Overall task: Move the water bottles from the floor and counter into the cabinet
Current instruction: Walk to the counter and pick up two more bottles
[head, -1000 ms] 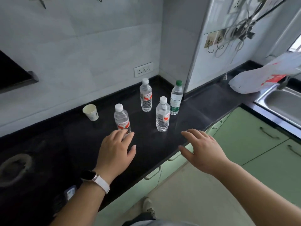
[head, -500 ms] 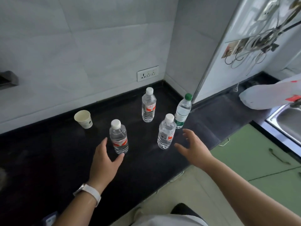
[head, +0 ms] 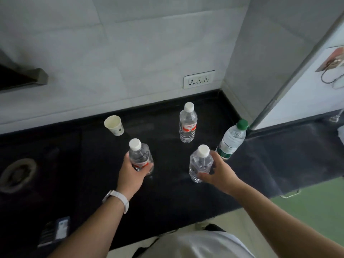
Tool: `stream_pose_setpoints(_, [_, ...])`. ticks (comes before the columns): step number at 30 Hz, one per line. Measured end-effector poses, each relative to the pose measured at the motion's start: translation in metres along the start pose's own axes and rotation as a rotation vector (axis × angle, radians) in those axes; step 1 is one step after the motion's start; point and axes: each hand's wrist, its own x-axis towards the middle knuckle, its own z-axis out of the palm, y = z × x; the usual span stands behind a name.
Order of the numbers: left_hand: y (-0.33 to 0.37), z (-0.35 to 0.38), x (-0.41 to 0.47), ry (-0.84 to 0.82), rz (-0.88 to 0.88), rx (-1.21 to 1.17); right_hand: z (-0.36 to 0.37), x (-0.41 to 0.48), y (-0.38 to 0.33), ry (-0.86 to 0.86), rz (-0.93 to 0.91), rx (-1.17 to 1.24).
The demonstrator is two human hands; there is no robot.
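Several clear water bottles stand on the black counter (head: 167, 192). My left hand (head: 131, 174) grips the near-left white-capped bottle (head: 140, 155) around its lower body. My right hand (head: 217, 173) wraps around the near-right white-capped bottle (head: 200, 162), thumb in front and fingers behind it. A third white-capped bottle (head: 188, 123) with a red label stands farther back. A green-capped bottle (head: 232, 139) stands to the right, just beyond my right hand.
A paper cup (head: 114, 125) sits at the back left of the counter. A wall socket (head: 198, 79) is on the tiled wall. Green cabinet fronts (head: 316, 205) with a handle lie below the counter at right. A round burner ring (head: 17, 174) is at far left.
Both hands have moved forward from open and apart to closing on the two nearest bottles, left on the left one, right on the right one. The view has tilted down.
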Motion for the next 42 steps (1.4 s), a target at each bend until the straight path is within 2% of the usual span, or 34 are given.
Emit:
stream_pose_setpoints(4, [0.007,0.013,-0.002,0.106,-0.075,0.012,-0.006,0.016,0.007,-0.129,-0.056,-0.003])
stream_pose_setpoints(15, [0.029,0.059,-0.046,0.305,-0.199,-0.04,-0.019,0.051,0.014,-0.337,-0.212,0.011])
stream_pose_setpoints(25, [0.018,0.056,-0.118,0.534,-0.318,-0.146,-0.009,0.059,-0.009,-0.386,-0.286,0.064])
stream_pose_setpoints(34, [-0.006,0.028,-0.196,0.747,-0.357,-0.217,0.033,0.008,-0.057,-0.551,-0.459,0.016])
stream_pose_setpoints(42, [-0.049,-0.029,-0.299,0.904,-0.341,-0.302,0.102,-0.096,-0.082,-0.66,-0.532,-0.04])
